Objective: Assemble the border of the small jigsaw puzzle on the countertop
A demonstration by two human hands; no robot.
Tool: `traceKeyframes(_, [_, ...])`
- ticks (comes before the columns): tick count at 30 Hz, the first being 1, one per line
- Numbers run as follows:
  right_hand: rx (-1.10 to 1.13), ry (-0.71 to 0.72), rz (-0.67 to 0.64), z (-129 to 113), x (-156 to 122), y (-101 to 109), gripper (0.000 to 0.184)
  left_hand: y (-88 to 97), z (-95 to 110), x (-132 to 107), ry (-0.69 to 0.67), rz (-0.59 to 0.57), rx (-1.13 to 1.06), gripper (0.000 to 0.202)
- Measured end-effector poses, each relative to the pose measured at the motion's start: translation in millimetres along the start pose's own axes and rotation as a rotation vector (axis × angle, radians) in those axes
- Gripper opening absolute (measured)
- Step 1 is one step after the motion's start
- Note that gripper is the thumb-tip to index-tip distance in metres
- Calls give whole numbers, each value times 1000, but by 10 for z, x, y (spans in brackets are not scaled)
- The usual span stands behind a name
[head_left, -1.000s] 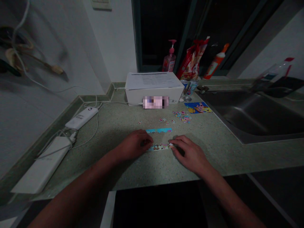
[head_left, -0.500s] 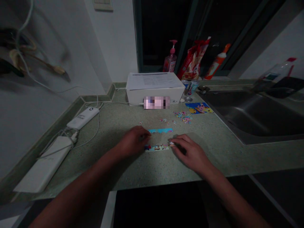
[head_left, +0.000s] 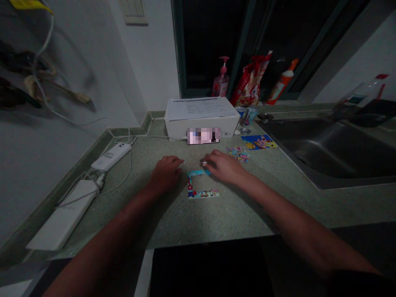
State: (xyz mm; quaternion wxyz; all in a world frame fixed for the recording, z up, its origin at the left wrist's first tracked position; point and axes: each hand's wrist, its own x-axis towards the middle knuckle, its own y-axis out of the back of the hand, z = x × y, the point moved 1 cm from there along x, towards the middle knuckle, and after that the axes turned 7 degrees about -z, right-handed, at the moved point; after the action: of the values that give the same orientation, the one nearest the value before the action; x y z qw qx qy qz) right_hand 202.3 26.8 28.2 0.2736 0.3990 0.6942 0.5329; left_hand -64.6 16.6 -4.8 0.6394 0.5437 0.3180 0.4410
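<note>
A partly joined jigsaw puzzle (head_left: 189, 186) lies flat on the counter. Its blue top strip, left side and colourful bottom strip frame bare counter. Just beyond its upper left corner is my left hand (head_left: 167, 171), thumb and index finger closed at a small puzzle piece. My right hand (head_left: 223, 166) reaches over the right end of the top strip, hiding part of it. A pale puzzle piece (head_left: 204, 163) shows at its pinched fingertips. Loose puzzle pieces (head_left: 239, 154) form a small pile behind the right hand, close to a blue picture card (head_left: 260, 142).
Behind the puzzle stands a white box (head_left: 201, 119) with a phone (head_left: 203, 136) leaning on its front. White power strips (head_left: 69, 212) and cables lie at left. A metal sink (head_left: 328, 148) is at right. A pink pump bottle (head_left: 220, 82) stands by the window.
Both hands have moved away from me, off the bottom strip and the puzzle's left side, to loose pieces beyond the top strip. The joined left side is now uncovered. The view has shifted slightly.
</note>
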Motion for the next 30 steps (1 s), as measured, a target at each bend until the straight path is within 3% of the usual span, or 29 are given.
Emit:
traceKeyframes(3, [-54,-13,-83,-88,241,-81,26,-45,-15,12,-19,2,1,39])
traceKeyframes(6, [-37,-3,-98,3,313,-77,27,-40,-50,2,-9,3,14,37])
traceKeyframes(11, [29,-95,86,640,125,109,26,5,-62,-25,23,6,24,34])
traceKeyframes(14, [26,-112,108,980,-47,130,25,4,-36,-32,8,14,1,34])
traceKeyframes(16, [40,-95,85,1077,-132,94,25,-15,-17,-38,-13,5,-33,34])
traceKeyframes(23, [37,-40,58,904,-162,-28,25,-70,-21,-69,-25,8,-94,32])
traceKeyframes(30, [27,-79,8,704,-119,-102,20,44,131,-100,-98,-18,-119,29])
